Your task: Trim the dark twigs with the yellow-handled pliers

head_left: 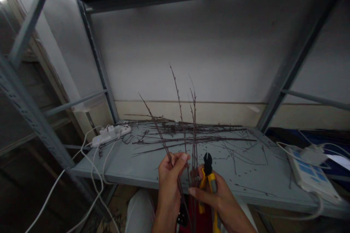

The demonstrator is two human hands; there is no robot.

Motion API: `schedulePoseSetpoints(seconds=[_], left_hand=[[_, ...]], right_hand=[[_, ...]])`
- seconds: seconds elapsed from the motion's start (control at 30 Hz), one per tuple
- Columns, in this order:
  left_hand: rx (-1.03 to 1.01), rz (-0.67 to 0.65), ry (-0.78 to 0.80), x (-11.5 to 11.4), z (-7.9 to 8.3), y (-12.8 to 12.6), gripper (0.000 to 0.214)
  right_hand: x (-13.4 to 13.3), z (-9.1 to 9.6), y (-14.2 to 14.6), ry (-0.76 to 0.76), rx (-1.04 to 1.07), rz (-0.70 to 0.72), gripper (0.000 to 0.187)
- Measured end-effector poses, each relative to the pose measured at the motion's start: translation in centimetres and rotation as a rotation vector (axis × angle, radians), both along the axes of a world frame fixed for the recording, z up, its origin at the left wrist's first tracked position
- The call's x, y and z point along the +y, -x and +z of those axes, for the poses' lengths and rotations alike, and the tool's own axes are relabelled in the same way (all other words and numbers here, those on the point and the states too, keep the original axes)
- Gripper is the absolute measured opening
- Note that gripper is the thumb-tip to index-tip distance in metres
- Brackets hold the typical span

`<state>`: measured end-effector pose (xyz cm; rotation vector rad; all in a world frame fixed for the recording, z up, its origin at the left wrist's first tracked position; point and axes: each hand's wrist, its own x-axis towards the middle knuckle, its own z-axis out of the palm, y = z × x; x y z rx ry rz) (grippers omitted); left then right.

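Observation:
Thin dark twigs [179, 98] stand upright between my two hands, their budded tips reaching up in front of the wall. My left hand [171, 173] is closed around a twig that leans left, with the thumb pressed on the fingers. In my right hand [216, 193] is a pair of diagonal cutting pliers [209, 169] with yellow grips and a black head pointing up. The same hand's thumb and fingers also rest against several upright twigs [194, 127]. The lower ends of the twigs run down towards my lap, partly hidden by the hands.
On the grey metal shelf [131, 169] lie a pile of dark twigs [188, 128], loose offcuts and small scraps. A white power strip [112, 134] with trailing cables sits at the left. At the right is a white-and-blue box [311, 174] with cables. Metal posts [94, 54] frame the shelf.

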<state>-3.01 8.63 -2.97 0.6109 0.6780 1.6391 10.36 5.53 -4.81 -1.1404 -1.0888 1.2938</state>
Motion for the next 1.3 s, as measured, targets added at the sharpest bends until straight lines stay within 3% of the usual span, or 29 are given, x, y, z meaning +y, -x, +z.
schedulePoseSetpoints(seconds=[0.17, 0.33, 0.5, 0.67, 0.8, 0.93, 1.3], left_hand=[[-0.009, 0.012, 0.019, -0.3, 0.7, 0.4, 0.037], [-0.010, 0.017, 0.017, -0.4, 0.8, 0.0, 0.032], [0.014, 0.026, 0.029, -0.1, 0.3, -0.5, 0.026], [0.028, 0.026, 0.020, -0.1, 0.0, -0.6, 0.028], [0.017, 0.005, -0.003, -0.1, 0.0, -0.9, 0.028], [0.013, -0.020, -0.034, -0.1, 0.2, -1.1, 0.039], [-0.057, -0.025, -0.007, -0.6, 1.2, -0.5, 0.054]], right_hand=[[-0.9, -0.4, 0.0, 0.040, -0.009, 0.002, 0.058], [-1.8, -0.3, -0.1, 0.016, -0.126, -0.081, 0.057], [-1.2, 0.5, -1.5, -0.230, -0.350, -0.045, 0.035], [1.3, 3.3, -5.0, -0.567, -0.932, -0.129, 0.008], [3.7, 6.5, -6.5, -0.897, -1.293, -0.109, 0.026], [5.4, 8.6, -5.9, -1.047, -1.479, 0.007, 0.037], [7.9, 8.3, -5.8, -1.367, -1.655, 0.078, 0.058]])
